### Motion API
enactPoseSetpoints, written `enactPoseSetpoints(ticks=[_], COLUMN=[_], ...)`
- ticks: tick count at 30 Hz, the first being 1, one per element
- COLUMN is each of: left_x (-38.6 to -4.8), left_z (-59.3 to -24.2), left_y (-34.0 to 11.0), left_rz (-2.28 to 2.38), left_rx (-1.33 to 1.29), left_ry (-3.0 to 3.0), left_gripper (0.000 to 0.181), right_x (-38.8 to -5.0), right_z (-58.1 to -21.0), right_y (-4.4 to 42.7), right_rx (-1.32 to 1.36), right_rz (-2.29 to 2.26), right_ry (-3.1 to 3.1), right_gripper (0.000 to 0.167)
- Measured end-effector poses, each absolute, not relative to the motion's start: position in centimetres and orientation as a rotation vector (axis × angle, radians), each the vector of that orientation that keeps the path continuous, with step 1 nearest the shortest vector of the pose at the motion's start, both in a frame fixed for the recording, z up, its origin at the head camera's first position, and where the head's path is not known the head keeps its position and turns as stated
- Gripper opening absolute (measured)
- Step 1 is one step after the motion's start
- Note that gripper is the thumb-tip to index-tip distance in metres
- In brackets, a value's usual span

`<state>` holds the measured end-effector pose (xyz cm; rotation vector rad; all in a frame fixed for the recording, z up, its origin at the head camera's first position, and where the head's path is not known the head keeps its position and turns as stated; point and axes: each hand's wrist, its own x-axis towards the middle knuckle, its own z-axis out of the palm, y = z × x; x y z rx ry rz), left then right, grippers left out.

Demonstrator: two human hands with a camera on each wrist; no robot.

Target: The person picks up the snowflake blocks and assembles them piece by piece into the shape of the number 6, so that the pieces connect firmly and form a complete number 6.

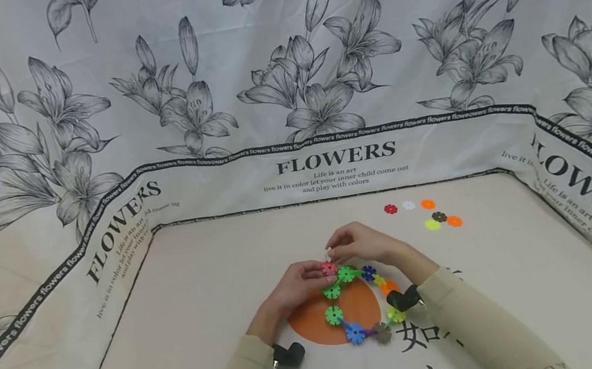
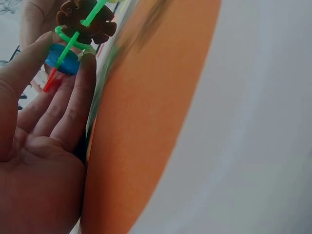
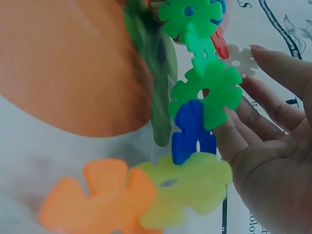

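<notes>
While gripping the disc ring (image 1: pixel 334 315) partly over the orange circle (image 1: pixel 311 324) with the left hand (image 1: pixel 295 285), pinching a white disc (image 3: pixel 239 62) against the ring with the right hand (image 1: pixel 361 245). Leaves room to the left edge of the surface (image 1: pixel 192 295), with loose discs (image 1: pixel 428 204) toward the far right corner.

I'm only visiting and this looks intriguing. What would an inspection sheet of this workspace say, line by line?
Surface: pale cloth, printed with an orange circle and black characters.
Job's things: string of linked discs in several colours, lying in a loop; whether it closes cannot be told. Six loose discs lie beyond the right hand.
Clutter: nothing seen.
Hands: the left hand grips the string; the right pinches a white disc with its fingers.
Cables: nothing seen.
Surroundings: flower-printed fabric.
</notes>
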<state>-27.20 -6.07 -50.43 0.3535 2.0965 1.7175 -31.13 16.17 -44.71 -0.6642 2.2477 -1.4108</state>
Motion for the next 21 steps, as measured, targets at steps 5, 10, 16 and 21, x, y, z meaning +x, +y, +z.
enactPoseSetpoints(ticks=[5, 10, 16, 21], left_x=[-27.12, -27.19, -27.25, -27.25], left_z=[-50.32, -50.25, -50.37, -50.63], left_y=[-6.16, -6.24, -6.31, -6.31], left_rz=[1.714, 1.708, 1.709, 1.723], left_rx=[0.378, 0.402, 0.419, 0.414], left_ry=[2.093, 2.091, 2.102, 2.102], left_gripper=[0.035, 0.034, 0.031, 0.031], right_x=[-31.24, -31.3, -31.23, -30.96], right_z=[-45.17, -45.36, -45.28, -45.05], right_y=[16.06, 16.0, 15.75, 15.65], right_rx=[-0.654, -0.66, -0.674, -0.665], right_rz=[-1.464, -1.483, -1.446, -1.431], right_ry=[2.22, 2.238, 2.303, 2.309], right_gripper=[0.026, 0.023, 0.022, 0.022])
